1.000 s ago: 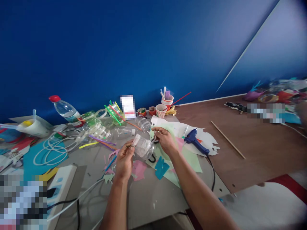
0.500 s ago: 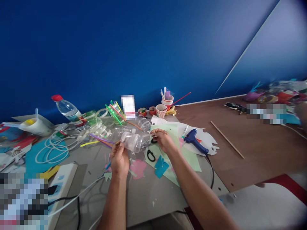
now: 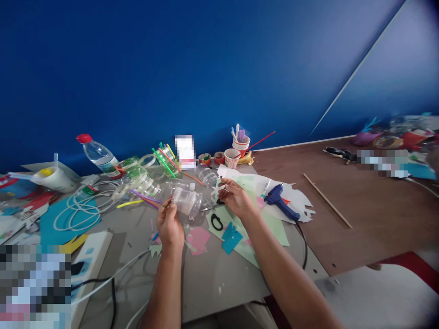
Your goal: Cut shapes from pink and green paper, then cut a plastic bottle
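Observation:
My left hand (image 3: pixel 170 228) is closed on a clear plastic bottle piece (image 3: pixel 187 201), which lies tilted above the table with its far end toward the right. My right hand (image 3: pixel 236 199) is to the right of it, thumb and fingers pinched around a small translucent scrap (image 3: pixel 221 187). Black-handled scissors (image 3: pixel 216 222) lie below and between the hands, their blades partly hidden. Under my right hand is light green paper (image 3: pixel 276 228). Pink paper (image 3: pixel 198 241) and a blue paper cutout (image 3: pixel 231 238) rest near my wrists.
A blue glue gun (image 3: pixel 281 203) with a black cord lies at right on white paper. Further right is a wooden stick (image 3: pixel 327 200). A red-capped bottle (image 3: pixel 99 155), coiled white cable (image 3: pixel 77 212) and power strip (image 3: pixel 94 258) are at left. Paper cups (image 3: pixel 232 158) stand along the blue wall.
My right hand has drawn slightly away from the bottle piece, and a small translucent scrap now shows in its fingers. My left hand keeps its hold. The view has shifted slightly.

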Demonstrator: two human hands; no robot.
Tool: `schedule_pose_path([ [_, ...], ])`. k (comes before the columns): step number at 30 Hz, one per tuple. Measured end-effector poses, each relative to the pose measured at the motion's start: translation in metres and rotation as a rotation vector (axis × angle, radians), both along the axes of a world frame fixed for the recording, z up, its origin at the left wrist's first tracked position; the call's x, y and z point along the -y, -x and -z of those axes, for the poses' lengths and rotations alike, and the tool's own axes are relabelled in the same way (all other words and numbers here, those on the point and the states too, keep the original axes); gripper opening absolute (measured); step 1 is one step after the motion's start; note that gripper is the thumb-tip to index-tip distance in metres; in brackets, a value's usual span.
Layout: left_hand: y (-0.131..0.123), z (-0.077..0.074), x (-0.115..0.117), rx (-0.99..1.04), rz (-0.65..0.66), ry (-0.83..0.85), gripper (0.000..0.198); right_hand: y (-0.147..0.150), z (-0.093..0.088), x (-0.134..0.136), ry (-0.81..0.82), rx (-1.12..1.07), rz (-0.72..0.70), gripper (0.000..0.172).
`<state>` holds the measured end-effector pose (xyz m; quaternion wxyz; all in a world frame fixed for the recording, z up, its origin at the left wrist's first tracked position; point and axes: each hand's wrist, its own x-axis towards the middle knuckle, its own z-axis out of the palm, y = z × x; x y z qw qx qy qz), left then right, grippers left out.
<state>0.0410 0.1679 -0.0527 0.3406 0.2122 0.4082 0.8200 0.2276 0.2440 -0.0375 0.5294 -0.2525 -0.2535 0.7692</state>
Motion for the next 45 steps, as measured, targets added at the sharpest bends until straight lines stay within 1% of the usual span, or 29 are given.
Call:
schedule_pose_path([
  [4, -0.004, 0.005, 0.003, -0.341, -0.125, 0.043, 0.019, 0.002, 0.003, 0.002, -0.033, -0.038, -0.027, 0.013],
  [7, -0.005, 0.004, 0.007, -0.676, -0.199, 0.057, 0.019, 0.006, 0.005, 0.004, -0.042, -0.033, -0.068, 0.008],
  [10, -0.006, 0.002, 0.009, -1.012, -0.285, 0.054, 0.020, 0.013, 0.005, 0.008, -0.064, 0.024, -0.079, 0.007],
  [12, -0.008, 0.003, 0.008, -1.174, -0.338, 0.060, 0.021, 0.018, 0.004, 0.012, -0.080, 0.073, -0.076, 0.007],
  [14, -0.010, 0.006, 0.005, -1.261, -0.353, 0.077, 0.022, 0.023, 0.002, 0.015, -0.088, 0.108, -0.075, 0.010],
  [16, -0.012, 0.008, 0.003, -1.279, -0.328, 0.076, 0.024, 0.026, 0.001, 0.018, -0.102, 0.124, -0.067, 0.011],
  [19, -0.015, 0.010, 0.003, -1.243, -0.264, 0.040, 0.025, 0.028, 0.001, 0.019, -0.120, 0.153, -0.034, 0.011],
  [24, -0.019, 0.007, 0.007, -1.181, -0.162, 0.021, 0.015, 0.028, 0.001, 0.020, -0.107, 0.181, -0.031, 0.010],
  [27, -0.020, 0.004, 0.010, -1.191, -0.113, 0.030, 0.011, 0.028, 0.001, 0.021, -0.119, 0.195, -0.047, 0.011],
  [29, -0.021, 0.001, 0.012, -1.223, -0.107, 0.034, 0.014, 0.029, 0.001, 0.021, -0.132, 0.214, -0.042, 0.012],
  [31, -0.024, -0.003, 0.014, -1.223, -0.121, 0.034, 0.019, 0.030, 0.001, 0.022, -0.149, 0.240, -0.036, 0.016],
  [33, -0.027, -0.007, 0.016, -1.182, -0.129, 0.026, 0.025, 0.031, 0.002, 0.023, -0.178, 0.257, -0.030, 0.021],
  [35, -0.030, -0.009, 0.017, -1.125, -0.120, 0.017, 0.031, 0.032, 0.001, 0.024, -0.210, 0.251, -0.033, 0.022],
  [37, -0.031, -0.008, 0.016, -1.074, -0.091, 0.011, 0.036, 0.032, 0.000, 0.026, -0.230, 0.227, -0.066, 0.023],
  [39, -0.029, -0.006, 0.015, -1.060, -0.065, 0.017, 0.032, 0.032, -0.001, 0.028, -0.235, 0.199, -0.123, 0.028],
  [41, -0.027, -0.006, 0.014, -1.088, -0.063, 0.025, 0.022, 0.032, -0.002, 0.030, -0.236, 0.177, -0.168, 0.031],
  [43, -0.026, -0.008, 0.014, -1.133, -0.079, 0.023, 0.012, 0.031, -0.002, 0.030, -0.229, 0.154, -0.198, 0.033],
  [45, -0.026, -0.011, 0.016, -1.142, -0.087, 0.012, 0.007, 0.028, -0.004, 0.030, -0.215, 0.125, -0.227, 0.037],
])
